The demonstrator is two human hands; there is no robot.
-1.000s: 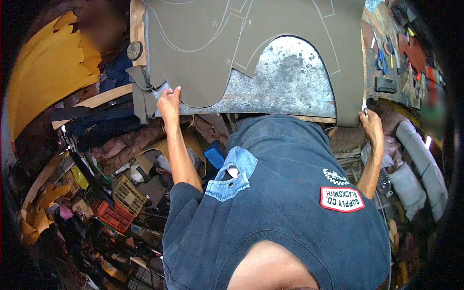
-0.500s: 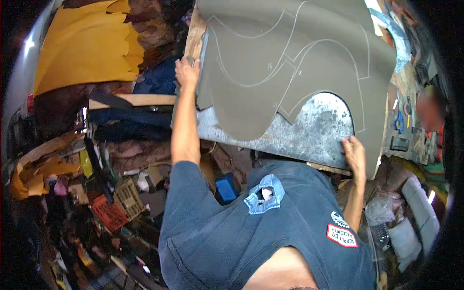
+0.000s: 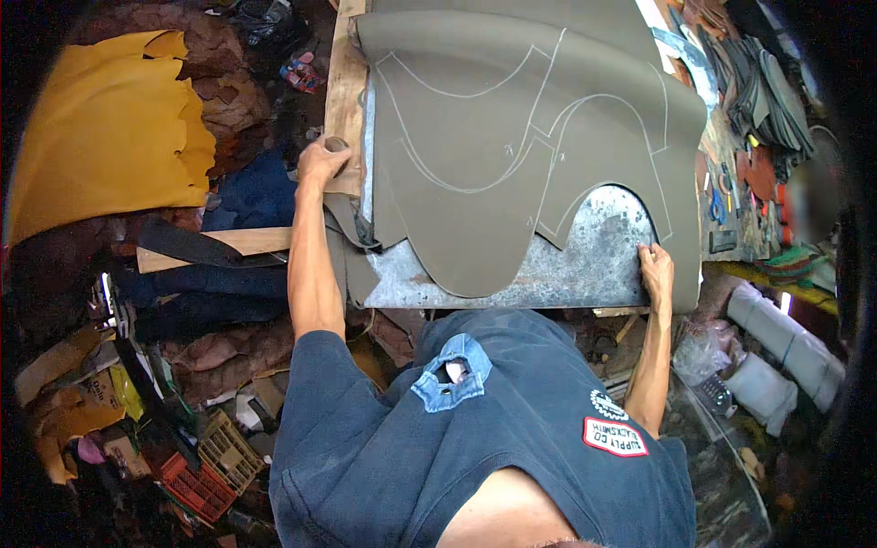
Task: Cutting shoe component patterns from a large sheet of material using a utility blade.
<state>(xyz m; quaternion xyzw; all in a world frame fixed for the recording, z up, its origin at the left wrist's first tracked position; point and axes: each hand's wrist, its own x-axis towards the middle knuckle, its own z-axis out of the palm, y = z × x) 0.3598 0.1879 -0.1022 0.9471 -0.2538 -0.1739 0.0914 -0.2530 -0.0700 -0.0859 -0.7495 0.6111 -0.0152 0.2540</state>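
Observation:
A large olive-grey sheet of leather or similar material (image 3: 466, 137) lies on a table, with pale curved outlines drawn on it. Its near edge is cut into a rounded lobe and an arch, baring a mottled grey metal plate (image 3: 598, 242) below. At the table's left edge, my left hand (image 3: 320, 164) is closed around a grey-brown offcut strip (image 3: 340, 224), which droops beside the plate's corner. My right hand (image 3: 656, 274) rests at the arch's right-hand cut edge, fingers curled together; whatever they pinch is hidden.
Scissors (image 3: 717, 207) and other tools lie on the bench at right, near dark hanging pieces (image 3: 754, 87). A yellow hide (image 3: 110, 137) spreads at far left. Crates (image 3: 196, 484) and scraps crowd the lower left; wrapped rolls (image 3: 786, 333) lie at right.
My left hand has drawn leftward from the sheet, pulling the offcut strip away from its edge. My right hand stays by the arch. The whole view has shifted.

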